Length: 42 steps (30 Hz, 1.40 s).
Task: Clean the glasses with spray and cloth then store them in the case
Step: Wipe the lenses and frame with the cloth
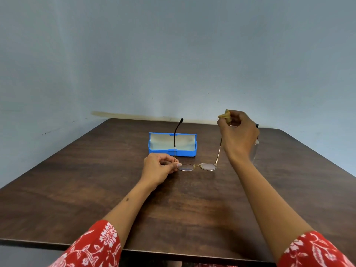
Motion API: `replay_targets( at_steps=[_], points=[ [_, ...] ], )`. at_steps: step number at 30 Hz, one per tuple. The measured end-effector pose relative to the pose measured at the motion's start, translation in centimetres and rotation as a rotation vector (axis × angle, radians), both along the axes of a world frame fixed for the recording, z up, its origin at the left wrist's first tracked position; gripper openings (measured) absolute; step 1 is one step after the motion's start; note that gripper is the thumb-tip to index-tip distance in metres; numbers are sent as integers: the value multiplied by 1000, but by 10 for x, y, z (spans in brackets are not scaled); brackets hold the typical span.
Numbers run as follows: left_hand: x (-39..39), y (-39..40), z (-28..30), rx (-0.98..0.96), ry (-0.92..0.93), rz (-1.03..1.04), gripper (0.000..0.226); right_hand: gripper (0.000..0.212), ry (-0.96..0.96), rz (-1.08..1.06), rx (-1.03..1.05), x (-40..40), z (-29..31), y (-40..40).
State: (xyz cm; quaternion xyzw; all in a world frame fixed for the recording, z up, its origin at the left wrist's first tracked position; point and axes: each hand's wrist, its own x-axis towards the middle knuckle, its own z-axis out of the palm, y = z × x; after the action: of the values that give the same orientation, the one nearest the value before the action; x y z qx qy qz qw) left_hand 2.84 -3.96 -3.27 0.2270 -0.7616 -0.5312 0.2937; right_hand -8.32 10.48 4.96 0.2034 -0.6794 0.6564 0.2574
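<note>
Red floral sleeves [96, 245] at the near edge, both bare forearms reaching out over the table [77, 180], dark wood, pushed up to a pale blue wall [173, 54]

Case [172, 144] next in size: blue, lid open toward the person, pale lining showing, sitting just beyond the glasses. Parked open and close, likely so the glasses can go straight in after wiping

Right hand [238, 132] raised above the table at the right, fingers curled shut round a small bunched yellow cloth [225, 115]. It seems to be running the cloth along the right temple arm, near its far end; the exact contact point is hidden by the hand

Left hand [159, 166] low, resting on or just above the table, thumb and forefinger pinched on the left hinge corner of the glasses [196, 167], other fingers folded in. Looks like an anchor grip, so the frame doesn't swing while the other hand rubs

Glasses: thin gold round frame, lenses down near the tabletop, both temple arms unfolded and pointing up and away

Spray [255, 149]: clear bottle, dark cap, mostly hidden behind the right wrist, set aside at the right

Judgement: wiping stage, storing not yet done, temples must fold before the case
</note>
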Motion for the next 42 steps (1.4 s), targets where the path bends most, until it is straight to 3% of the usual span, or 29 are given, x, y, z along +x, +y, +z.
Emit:
replay_targets(
  at_steps=[6,10,15,19,22,27,33,42],
  points=[
    [0,0,0,16,9,3,9,16,153,-37,-61,14,10,-1],
    [1,-1,0,33,13,13,8,24,384,-45,64,40,-6,-15],
    [3,2,2,49,36,10,12,15,20,288,408,43,-33,-36],
    [5,3,3,36,45,14,15,14,-116,390,486,45,-47,-47],
    [6,2,2,4,43,7,26,14,-118,395,486,47,-49,-52],
    [6,7,5,30,85,19,12,22,-93,371,298,51,-36,-53],
    [5,2,1,-47,72,46,14,12,-147,399,398,52,-50,-53],
    [7,6,5,17,91,36,9,18,-102,379,318,55,-39,-57]
  ],
)
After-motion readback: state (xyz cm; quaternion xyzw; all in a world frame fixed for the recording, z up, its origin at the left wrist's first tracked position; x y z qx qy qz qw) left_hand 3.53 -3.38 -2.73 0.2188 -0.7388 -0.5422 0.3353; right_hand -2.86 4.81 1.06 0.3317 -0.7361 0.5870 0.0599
